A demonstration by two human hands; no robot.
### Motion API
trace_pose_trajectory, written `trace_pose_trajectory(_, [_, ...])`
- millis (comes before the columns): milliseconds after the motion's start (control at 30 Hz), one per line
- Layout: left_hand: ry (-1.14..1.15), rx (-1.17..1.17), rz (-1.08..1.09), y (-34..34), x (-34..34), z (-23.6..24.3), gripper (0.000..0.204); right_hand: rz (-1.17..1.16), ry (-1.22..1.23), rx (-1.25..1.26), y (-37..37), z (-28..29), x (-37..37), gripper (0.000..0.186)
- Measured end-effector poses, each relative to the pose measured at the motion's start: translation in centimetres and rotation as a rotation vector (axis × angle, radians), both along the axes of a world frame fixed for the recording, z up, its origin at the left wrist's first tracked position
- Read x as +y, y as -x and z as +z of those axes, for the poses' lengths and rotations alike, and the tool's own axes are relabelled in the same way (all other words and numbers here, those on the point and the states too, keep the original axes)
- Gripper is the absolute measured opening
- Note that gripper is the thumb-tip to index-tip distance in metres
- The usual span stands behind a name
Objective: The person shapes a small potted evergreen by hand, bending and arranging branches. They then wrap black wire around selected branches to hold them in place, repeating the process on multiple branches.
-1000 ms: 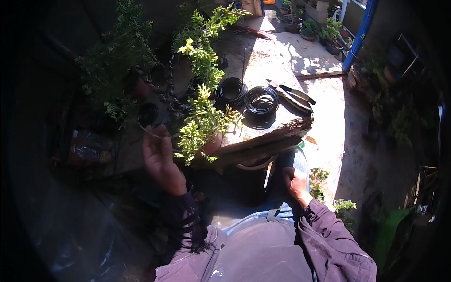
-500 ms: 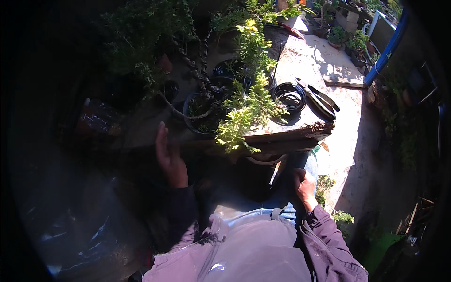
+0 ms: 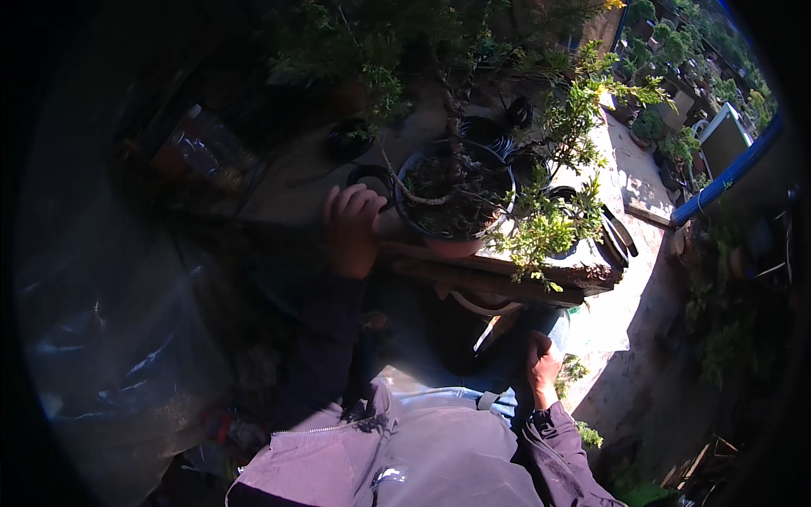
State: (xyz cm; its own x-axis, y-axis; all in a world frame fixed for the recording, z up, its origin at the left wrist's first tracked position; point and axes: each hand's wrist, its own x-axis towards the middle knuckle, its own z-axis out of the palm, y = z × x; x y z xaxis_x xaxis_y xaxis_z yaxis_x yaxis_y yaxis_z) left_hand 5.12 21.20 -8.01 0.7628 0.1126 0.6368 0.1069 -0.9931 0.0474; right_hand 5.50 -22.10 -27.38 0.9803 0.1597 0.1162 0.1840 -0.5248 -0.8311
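A small conifer (image 3: 454,106) stands in a round, dark-rimmed pot (image 3: 456,247) at the near edge of a wooden work table (image 3: 296,194). One low branch bends out to the left over the rim, and bright foliage hangs to the right. My left hand (image 3: 351,230) is raised at the table edge, left of the pot, fingers bent and slightly apart beside a black coil of wire (image 3: 370,179); contact is unclear. My right hand (image 3: 543,365) rests closed on my right leg below the table; whatever its fingers may hold is hidden.
More black wire coils (image 3: 485,135) lie behind the pot. Dark-handled pliers (image 3: 619,232) are at the table's right side, partly behind foliage. A clear plastic bottle (image 3: 205,150) sits at far left. A blue pole (image 3: 728,180) and potted plants (image 3: 676,144) are at upper right.
My left hand has moved up and inward to the table edge beside the pot, its fingers bending. The view has shifted, showing more of the pot's soil. My right hand stays on my leg.
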Motion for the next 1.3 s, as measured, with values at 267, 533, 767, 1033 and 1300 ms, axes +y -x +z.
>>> trace_pose_trajectory(267, [-0.067,-0.094,-0.031,4.1,-1.1,-0.4,0.021,0.000,-0.028,0.066,0.0,-1.0,-0.5,0.018])
trace_pose_trajectory(533, [-0.001,-0.385,-0.473,11.1,-11.2,-2.6,0.015,0.401,-0.518,0.508,-1.1,7.8,5.4,0.024])
trace_pose_trajectory(767, [0.081,0.145,-0.830,14.9,-15.8,-2.6,0.016,0.908,-0.473,0.475,1.0,15.4,10.3,0.023])
trace_pose_trajectory(1033, [0.932,0.294,-0.689,15.6,-16.8,-5.9,0.021,0.823,-0.759,0.642,2.6,14.7,9.4,0.023])
trace_pose_trajectory(1300, [1.643,0.247,-0.535,15.0,-16.3,-5.5,0.077,0.658,-0.922,0.881,2.2,15.4,9.0,0.027])
